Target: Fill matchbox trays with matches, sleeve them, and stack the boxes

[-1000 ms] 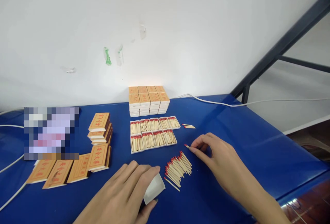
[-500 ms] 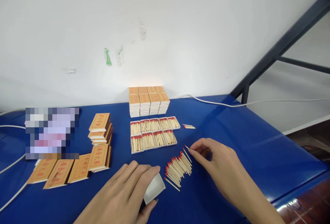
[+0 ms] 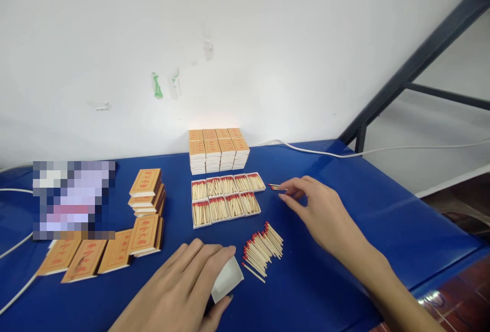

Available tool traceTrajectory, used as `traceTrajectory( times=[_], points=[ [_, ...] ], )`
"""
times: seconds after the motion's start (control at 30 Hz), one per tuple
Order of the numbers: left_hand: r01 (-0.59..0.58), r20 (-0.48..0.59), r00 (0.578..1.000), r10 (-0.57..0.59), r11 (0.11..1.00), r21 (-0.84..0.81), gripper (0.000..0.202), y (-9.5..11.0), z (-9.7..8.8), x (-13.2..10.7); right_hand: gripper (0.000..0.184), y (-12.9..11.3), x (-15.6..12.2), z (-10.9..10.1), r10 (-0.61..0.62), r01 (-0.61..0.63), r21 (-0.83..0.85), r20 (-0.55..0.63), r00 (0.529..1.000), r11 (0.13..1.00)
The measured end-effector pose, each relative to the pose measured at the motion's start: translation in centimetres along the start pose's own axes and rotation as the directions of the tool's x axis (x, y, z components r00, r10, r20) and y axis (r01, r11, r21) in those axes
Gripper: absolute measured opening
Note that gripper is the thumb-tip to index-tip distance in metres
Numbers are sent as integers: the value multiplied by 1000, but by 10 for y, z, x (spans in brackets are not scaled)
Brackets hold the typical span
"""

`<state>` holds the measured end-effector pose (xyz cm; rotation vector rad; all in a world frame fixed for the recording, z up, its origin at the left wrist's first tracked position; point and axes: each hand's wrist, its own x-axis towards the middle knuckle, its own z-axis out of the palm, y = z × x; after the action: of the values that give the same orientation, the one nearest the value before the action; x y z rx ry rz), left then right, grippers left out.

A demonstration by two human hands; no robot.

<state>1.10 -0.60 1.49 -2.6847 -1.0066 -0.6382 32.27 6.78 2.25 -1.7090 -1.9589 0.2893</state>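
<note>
My left hand (image 3: 184, 286) lies low at the front, fingers wrapped over a small white matchbox tray (image 3: 227, 280) on the blue table (image 3: 344, 230). Just right of it lies a loose pile of red-tipped matches (image 3: 263, 248). My right hand (image 3: 319, 209) reaches further back, its thumb and forefinger pinching at a few stray matches (image 3: 276, 187) beside the filled trays. Several open trays full of matches (image 3: 225, 197) sit in two rows behind the pile.
A block of stacked closed matchboxes (image 3: 218, 149) stands against the white wall. Orange matchbox sleeves (image 3: 146, 192) are piled and spread flat at the left. White cables (image 3: 306, 149) run along the table's back and left edge. A dark metal frame (image 3: 406, 72) rises at the right.
My right hand left the loose pile and moved away from me to the stray matches beside the filled trays. My left hand stayed on the white tray.
</note>
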Motion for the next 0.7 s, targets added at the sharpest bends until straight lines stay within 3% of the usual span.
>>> traceTrajectory(
  times=[0.17, 0.33, 0.57, 0.7],
  points=[
    [-2, -8, 1000, 2, 1000, 3, 35, 0, 0, 0, 16, 13, 13, 8, -14, 15, -24, 20, 1000, 1000],
    [0, 8, 1000, 0, 1000, -5, 35, 0, 2, 0, 15, 9, -6, 6, 17, -16, -27, 67, 998, 1000],
    [2, 0, 1000, -2, 1000, -9, 37, 0, 2, 0, 19, -15, -35, -2, 56, -71, 67, 200, 978, 995],
    [-3, -2, 1000, 3, 1000, 2, 36, -1, 0, -2, 18, -13, -23, -3, 16, -19, 58, 67, 998, 998]
  ],
)
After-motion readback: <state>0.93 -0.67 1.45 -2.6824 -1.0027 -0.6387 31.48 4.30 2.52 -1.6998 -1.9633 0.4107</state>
